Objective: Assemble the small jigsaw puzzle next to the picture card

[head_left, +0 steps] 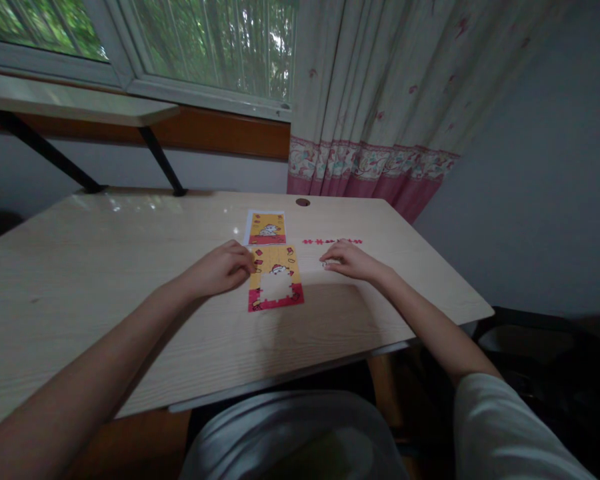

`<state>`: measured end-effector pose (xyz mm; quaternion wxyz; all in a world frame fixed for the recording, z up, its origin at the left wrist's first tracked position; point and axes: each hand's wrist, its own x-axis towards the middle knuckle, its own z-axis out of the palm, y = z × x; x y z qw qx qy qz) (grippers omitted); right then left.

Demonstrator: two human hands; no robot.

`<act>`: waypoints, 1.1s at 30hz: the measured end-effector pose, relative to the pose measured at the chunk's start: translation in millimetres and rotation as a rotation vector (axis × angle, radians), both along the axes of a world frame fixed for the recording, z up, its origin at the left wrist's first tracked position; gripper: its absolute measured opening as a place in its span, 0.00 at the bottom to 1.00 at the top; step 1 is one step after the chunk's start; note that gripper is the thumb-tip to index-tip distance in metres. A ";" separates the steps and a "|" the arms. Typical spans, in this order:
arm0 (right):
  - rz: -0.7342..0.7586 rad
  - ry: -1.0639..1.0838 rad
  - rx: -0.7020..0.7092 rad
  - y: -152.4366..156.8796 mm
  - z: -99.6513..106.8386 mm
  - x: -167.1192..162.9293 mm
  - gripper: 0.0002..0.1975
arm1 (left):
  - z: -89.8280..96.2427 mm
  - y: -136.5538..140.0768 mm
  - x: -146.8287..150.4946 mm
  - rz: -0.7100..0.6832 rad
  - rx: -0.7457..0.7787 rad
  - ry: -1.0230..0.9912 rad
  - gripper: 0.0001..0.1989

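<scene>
A partly assembled jigsaw puzzle [276, 259] with a yellow and red border lies on the table, with a pale gap in its lower middle. My left hand [226, 268] is at the puzzle's left edge, its fingers curled together; whether anything is between them is hidden. To the right of the puzzle, my right hand [349, 260] is closed low over the table, its fingertips on a small whitish puzzle piece [325, 265]. Beyond that hand runs a row of red puzzle pieces [320, 242], partly covered by it. A reference picture [267, 229] of a white cartoon animal lies directly behind the puzzle.
The light wooden table [220, 353] has a round cable hole [303, 202] near its back edge. A raised shelf [80, 100] on black supports stands at the back left. Behind are a window and a floral curtain [370, 133]; a dark chair [535, 327] is at the right.
</scene>
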<state>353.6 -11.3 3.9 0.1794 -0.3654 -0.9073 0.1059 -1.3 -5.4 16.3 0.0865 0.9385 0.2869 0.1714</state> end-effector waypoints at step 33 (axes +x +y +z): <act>-0.309 -0.057 -0.408 10.7 17.8 53.5 0.09 | -0.4 0.3 -0.5 -0.009 0.015 0.006 0.11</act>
